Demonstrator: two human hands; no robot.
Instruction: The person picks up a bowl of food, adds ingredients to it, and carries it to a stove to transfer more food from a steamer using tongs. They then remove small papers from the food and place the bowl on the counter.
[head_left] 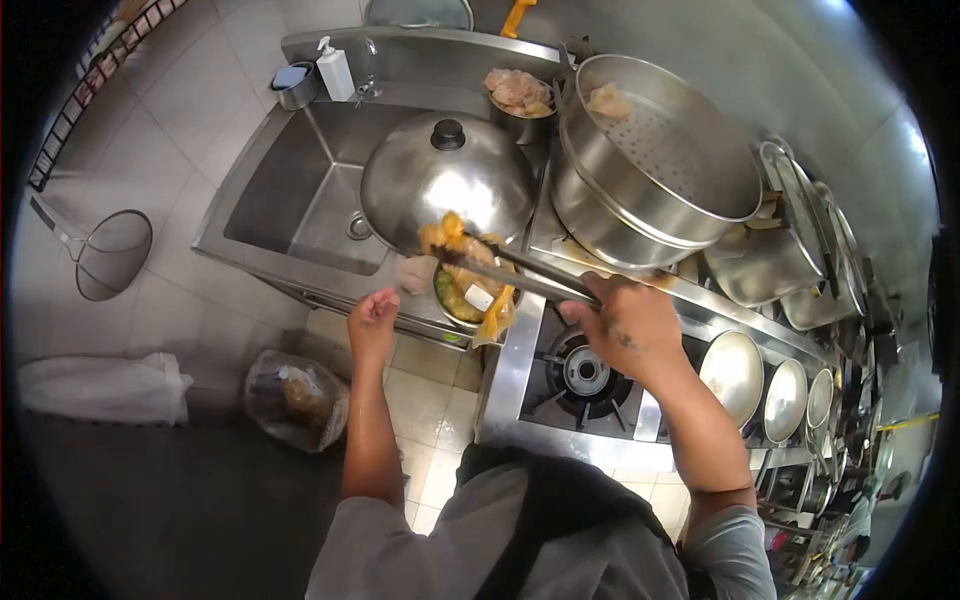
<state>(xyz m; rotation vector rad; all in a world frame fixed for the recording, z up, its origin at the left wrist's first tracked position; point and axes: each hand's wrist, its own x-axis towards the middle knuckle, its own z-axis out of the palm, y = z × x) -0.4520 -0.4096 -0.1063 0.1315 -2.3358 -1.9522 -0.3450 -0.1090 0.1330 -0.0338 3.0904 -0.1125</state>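
My right hand (pixel 630 325) is closed around the handle end of long metal tongs (pixel 545 270), which reach left over the counter. At their far end is a yellowish piece that looks like chicken (pixel 450 238), above a round metal bowl (pixel 440 303). Inside the bowl are yellow and green food and a small white piece; a yellow strip (pixel 495 320) hangs over its rim. My left hand (pixel 373 312) is by the counter's front edge, its fingers curled together with nothing showing in them. Close beyond it lies a pale, flesh-like piece (pixel 415 273).
A large domed lid (pixel 410 170) with a black knob covers part of the sink area (pixel 290 190). Behind stand a pot of pale meat (pixel 520 100) and a big steamer pot (pixel 600 200). A gas burner (pixel 583 368) and several pans (pixel 731 375) are on the right.
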